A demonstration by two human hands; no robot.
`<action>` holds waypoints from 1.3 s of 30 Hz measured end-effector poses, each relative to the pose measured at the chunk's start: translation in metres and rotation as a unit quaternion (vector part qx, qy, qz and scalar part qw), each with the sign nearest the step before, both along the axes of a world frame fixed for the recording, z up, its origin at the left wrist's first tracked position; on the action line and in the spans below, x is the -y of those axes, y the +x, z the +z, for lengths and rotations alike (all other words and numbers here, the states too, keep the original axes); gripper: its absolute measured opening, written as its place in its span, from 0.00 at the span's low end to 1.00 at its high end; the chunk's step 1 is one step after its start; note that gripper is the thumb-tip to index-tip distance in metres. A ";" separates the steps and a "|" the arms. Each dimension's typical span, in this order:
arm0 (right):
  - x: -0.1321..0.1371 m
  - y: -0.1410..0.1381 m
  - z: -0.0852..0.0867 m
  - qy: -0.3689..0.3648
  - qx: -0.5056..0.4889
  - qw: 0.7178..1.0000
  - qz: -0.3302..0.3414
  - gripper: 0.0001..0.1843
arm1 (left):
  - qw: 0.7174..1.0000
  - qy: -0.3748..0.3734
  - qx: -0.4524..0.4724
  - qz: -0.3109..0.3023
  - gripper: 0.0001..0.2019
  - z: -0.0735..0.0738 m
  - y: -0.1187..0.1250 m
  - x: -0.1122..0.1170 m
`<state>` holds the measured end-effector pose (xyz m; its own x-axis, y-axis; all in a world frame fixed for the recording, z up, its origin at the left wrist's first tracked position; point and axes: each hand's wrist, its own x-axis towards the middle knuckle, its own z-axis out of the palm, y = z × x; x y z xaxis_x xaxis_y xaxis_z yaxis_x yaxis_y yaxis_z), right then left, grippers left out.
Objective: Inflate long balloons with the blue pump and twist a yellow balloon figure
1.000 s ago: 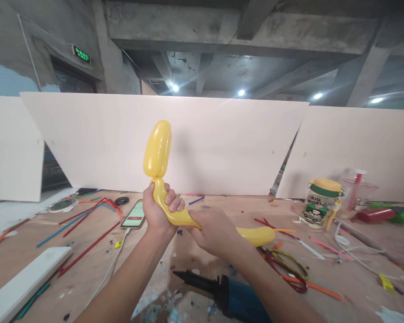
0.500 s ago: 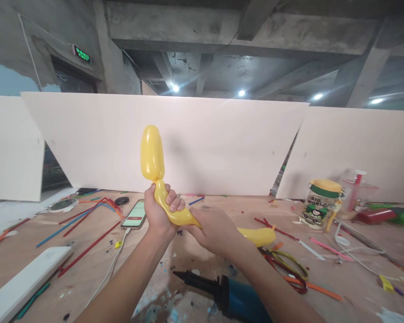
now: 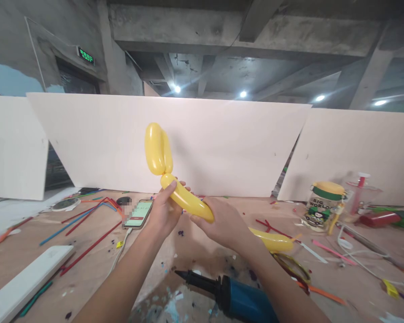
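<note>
A long yellow balloon point(image 3: 191, 201) runs through both my hands above the table. At its upper left end, two inflated loops stand side by side, joined by a twist. My left hand point(image 3: 164, 208) holds the segment just below that twist, thumb along the top and fingers behind. Further down, my right hand point(image 3: 222, 224) is wrapped round the balloon, and its grip hides part of it. The balloon's tail comes out past my right forearm, ending in a thin uninflated tip. Below my hands lies a blue hand pump point(image 3: 245, 298) with a black nozzle.
Scissors point(image 3: 291, 267) lie beside my right forearm. A lit phone point(image 3: 138, 213) on a white cable and a white power strip point(image 3: 30, 280) are left. Loose uninflated balloons are scattered about. At right stands a yellow-lidded jar point(image 3: 324, 206). White boards point(image 3: 222, 148) line the back.
My left hand has loosened from a tight squeeze to a lighter hold. The segment between my hands looks fuller and straighter, and the paired loops have turned so both show.
</note>
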<state>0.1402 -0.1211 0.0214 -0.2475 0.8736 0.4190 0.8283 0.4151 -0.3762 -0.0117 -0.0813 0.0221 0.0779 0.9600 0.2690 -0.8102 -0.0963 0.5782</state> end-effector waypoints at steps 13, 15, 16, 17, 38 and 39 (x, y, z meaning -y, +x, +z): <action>0.001 0.018 0.015 -0.228 -0.028 0.955 0.190 0.16 | 0.993 0.062 0.075 -0.072 0.08 0.000 -0.013 -0.002; 0.000 0.021 0.015 -0.255 -0.043 0.943 0.211 0.16 | 0.992 0.063 0.075 -0.076 0.08 -0.001 -0.013 -0.003; -0.001 0.022 0.015 -0.265 -0.050 0.937 0.221 0.17 | 0.992 0.064 0.075 -0.076 0.08 -0.001 -0.013 -0.003; -0.001 0.023 0.015 -0.272 -0.056 0.933 0.228 0.17 | 0.992 0.065 0.075 -0.076 0.08 -0.002 -0.013 -0.003; 0.000 0.014 0.008 -0.067 0.042 0.991 0.104 0.09 | 0.997 -0.026 -0.050 0.050 0.12 -0.001 -0.011 -0.008; 0.001 0.013 0.007 -0.047 0.059 0.993 0.089 0.08 | 0.995 -0.032 -0.058 0.070 0.13 -0.001 -0.011 -0.009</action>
